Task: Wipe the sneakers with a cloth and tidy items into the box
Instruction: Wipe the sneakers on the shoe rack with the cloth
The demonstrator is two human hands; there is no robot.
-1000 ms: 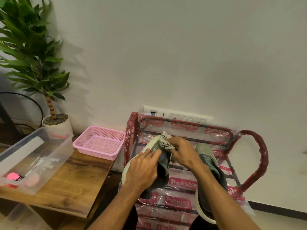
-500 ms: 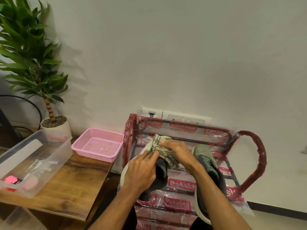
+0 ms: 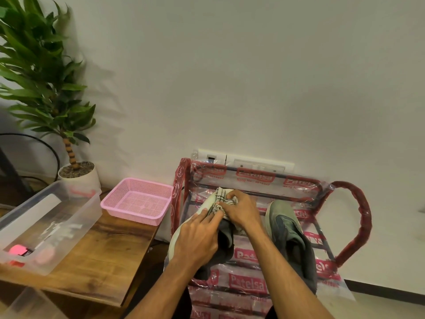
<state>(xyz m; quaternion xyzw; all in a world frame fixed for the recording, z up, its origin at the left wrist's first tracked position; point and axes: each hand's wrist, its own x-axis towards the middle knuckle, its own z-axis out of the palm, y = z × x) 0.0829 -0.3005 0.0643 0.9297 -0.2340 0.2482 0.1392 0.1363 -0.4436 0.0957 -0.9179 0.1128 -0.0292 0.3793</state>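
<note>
Here is the held sneaker (image 3: 226,237), up off the shoe rack (image 3: 249,287) and tilted toe-high: grey-green upper, dark inside, pale sole turned to the left. The cloth (image 3: 222,196), off-white with thin dark checked lines, is bunched right on the toe. The right hand (image 3: 241,212) grips that cloth, its fingers (image 3: 230,195) curled and pinching the fabric against the toe. The left hand (image 3: 197,240) holds the shoe by its side, fingers (image 3: 212,218) pressed close together over the upper, tips touching the cloth's edge; the thumb is out of sight.

Now the count. Two sneakers: the second sneaker (image 3: 289,233) lies on the rack just to the right, same grey-green with a darker panel, toe towards the wall. One cloth. Two hands, both on the job. One clear box (image 3: 78,215) stands on the wooden desk (image 3: 103,256) to the left, well apart from the shoes. One pink basket (image 3: 135,181) sits between box and rack, on the desk's far corner. One potted plant (image 3: 78,177) stands behind the box.

What is hard to read? The right forearm crosses the second sneaker's inner side. The box's contents blur through its wall: something bright pink, something long and white, no more can be told. The rack's plastic wrap with red print runs off the bottom edge, and a second clear container (image 3: 23,305) is cut off at the lower left corner.
</note>
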